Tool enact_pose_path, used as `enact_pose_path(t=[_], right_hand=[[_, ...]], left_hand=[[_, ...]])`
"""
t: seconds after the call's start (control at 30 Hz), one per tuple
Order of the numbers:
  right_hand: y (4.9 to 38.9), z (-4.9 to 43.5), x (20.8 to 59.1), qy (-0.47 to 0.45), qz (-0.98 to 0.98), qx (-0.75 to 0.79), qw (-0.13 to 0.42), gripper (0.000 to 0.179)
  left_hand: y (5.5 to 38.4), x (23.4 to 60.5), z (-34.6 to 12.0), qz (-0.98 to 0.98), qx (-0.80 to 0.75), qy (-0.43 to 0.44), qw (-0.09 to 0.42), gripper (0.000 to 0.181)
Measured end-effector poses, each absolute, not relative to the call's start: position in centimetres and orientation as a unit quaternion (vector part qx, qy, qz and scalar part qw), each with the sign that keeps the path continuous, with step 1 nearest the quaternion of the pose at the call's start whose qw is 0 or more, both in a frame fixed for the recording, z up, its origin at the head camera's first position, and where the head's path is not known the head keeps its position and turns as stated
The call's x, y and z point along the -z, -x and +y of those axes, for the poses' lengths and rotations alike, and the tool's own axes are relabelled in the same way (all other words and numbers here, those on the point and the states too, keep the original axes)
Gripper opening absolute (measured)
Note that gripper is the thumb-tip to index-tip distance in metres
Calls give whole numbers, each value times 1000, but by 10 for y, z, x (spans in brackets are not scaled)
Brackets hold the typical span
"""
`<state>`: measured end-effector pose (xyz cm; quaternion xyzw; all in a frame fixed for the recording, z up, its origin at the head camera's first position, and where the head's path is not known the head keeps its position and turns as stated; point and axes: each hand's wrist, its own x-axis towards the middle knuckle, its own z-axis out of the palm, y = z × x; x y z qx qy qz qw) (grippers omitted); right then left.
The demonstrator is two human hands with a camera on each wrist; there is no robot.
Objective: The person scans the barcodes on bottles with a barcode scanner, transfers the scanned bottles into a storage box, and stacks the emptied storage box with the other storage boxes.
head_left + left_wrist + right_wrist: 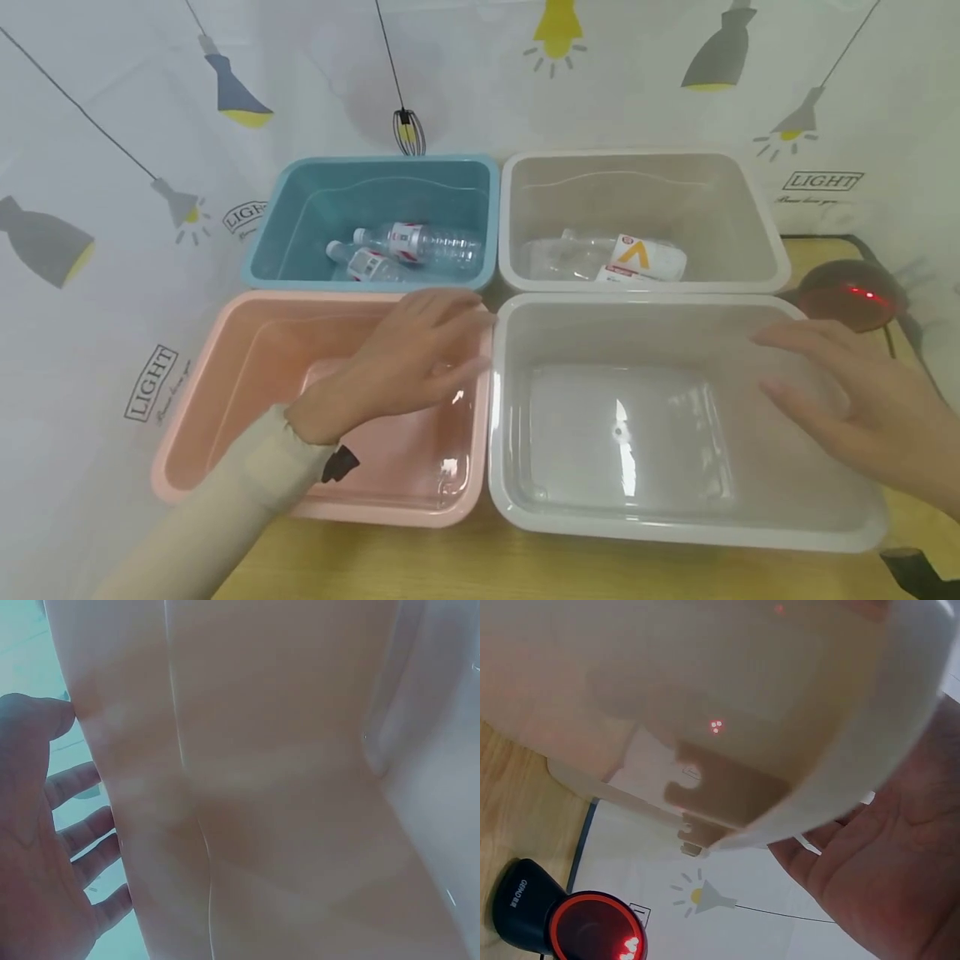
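My left hand (405, 358) is over the pink bin (247, 367), fingers stretched toward its right rim and nothing held. The left wrist view has the same hand (37, 825) with thumb and fingers spread along a bin's edge. To the right, my right hand (862, 408) hovers above the right side of the pale grey bin (592, 442), thumb apart from the fingers, no object in it. In the right wrist view this hand (900, 855) appears beyond a pale bin's rim (840, 780), its fingers partly hidden.
Behind stand a blue bin (315, 200) with clear plastic bottles (435, 244) and a beige bin (727, 200) with bottles, one white-labelled (648, 257). A dark round device (851, 293) with a red light sits at right on the wooden table (525, 567).
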<state>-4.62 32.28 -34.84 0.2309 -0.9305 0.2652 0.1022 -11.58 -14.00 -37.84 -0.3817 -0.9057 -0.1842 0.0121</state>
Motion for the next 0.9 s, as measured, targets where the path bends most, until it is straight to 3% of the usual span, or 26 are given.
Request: enact_pose_path(t=[0.4, 0.5, 0.63, 0.7, 0.9], right_hand=[[35, 326, 352, -228, -929, -267, 119, 49], [36, 328, 355, -243, -920, -270, 146, 38], [37, 334, 362, -254, -909, -268, 194, 78], [34, 338, 365, -244, -910, -268, 202, 82], [18, 353, 372, -172, -941, -251, 147, 42]], left_hand=[[115, 378, -136, -903, 191, 385, 11, 48], [115, 378, -136, -903, 189, 385, 13, 48], [115, 379, -135, -900, 191, 391, 26, 48], [115, 379, -135, -898, 193, 395, 34, 47], [114, 380, -139, -898, 190, 395, 40, 49]])
